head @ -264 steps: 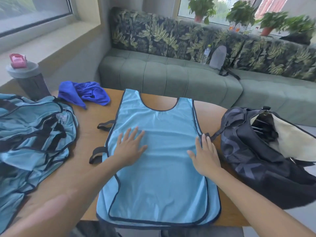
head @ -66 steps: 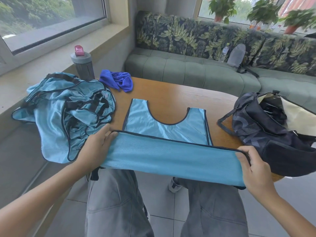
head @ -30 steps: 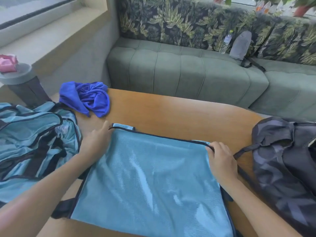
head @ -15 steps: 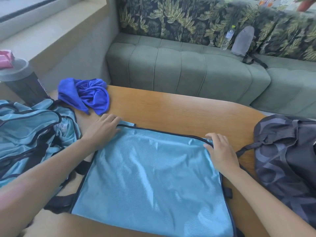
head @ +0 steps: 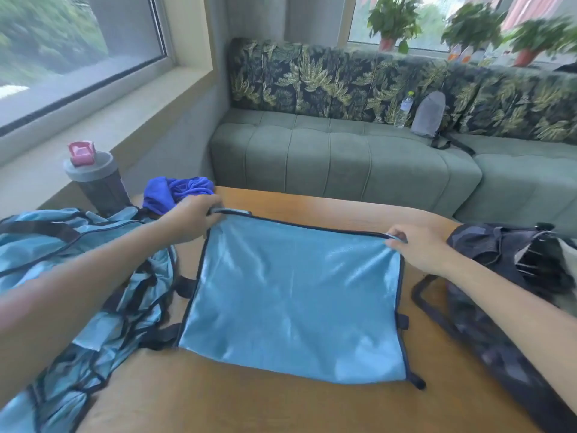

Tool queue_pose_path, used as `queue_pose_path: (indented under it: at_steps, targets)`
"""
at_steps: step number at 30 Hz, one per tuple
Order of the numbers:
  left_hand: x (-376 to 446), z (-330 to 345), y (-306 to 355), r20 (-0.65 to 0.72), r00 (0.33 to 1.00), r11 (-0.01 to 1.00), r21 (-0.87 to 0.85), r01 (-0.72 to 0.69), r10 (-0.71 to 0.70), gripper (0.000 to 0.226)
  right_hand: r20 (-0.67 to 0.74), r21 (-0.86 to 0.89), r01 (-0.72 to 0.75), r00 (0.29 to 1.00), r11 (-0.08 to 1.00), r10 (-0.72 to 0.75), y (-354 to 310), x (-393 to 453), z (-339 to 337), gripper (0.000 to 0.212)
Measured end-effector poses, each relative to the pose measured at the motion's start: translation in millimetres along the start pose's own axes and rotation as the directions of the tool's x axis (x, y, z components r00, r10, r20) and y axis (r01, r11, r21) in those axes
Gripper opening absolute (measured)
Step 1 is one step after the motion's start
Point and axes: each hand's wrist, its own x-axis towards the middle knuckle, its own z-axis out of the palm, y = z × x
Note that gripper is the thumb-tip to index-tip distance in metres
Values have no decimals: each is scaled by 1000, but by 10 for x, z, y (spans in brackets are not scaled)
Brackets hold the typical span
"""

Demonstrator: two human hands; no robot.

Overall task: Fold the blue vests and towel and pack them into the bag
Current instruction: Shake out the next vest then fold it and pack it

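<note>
Folded light-blue vest (head: 293, 301) lay flat at frame center on the wooden table (head: 218, 404). Left hand (head: 190, 218) pinched its upper-left corner, right hand (head: 418, 245) pinched its upper-right corner, fingers curled on the black trim. Pile of vests (head: 78, 276) sat at left, crumpled blue towel (head: 175, 192) at upper left just beyond the left hand, dark bag (head: 512, 292) at right edge, bottle (head: 93, 179) beside the towel.

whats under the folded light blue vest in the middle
The folded vest lies flat on the wooden table, each hand pinching a far corner. Black straps poke out at its left edge. Whatever else lies beneath it is covered.
</note>
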Motion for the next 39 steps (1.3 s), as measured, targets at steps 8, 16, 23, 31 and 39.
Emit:
queue_pose_path:
  at_steps: [8, 16, 23, 31, 39]
  targets:
    - [119, -770, 442, -164, 985, 977, -213, 22, -58, 12, -221, 128, 60, 975, 990, -30, -436, 105, -956, 13]
    - [-128, -1031, 705, -494, 865, 973, -140, -184, 92, 10, -553, 99, 244, 820, 965, -150, -612, -201, -1241, 7]
    - [-1126, 19, 230, -395, 902, 960, -135, -246, 176, 24, -463, 60, 272, 860, 961, -214, -42, -966, -46, 26]
    - [-2357, 1149, -167, -37, 969, 968, -47, -245, 243, 27, -174, 62, 153, 975, 986, -140, 529, -2073, 1552, 31]
    - [-2277, 1078, -104, -123, 990, 985, -148, -84, 66, 25, -255, -106, 136, 954, 985, -160, 270, -2351, 1549, 44]
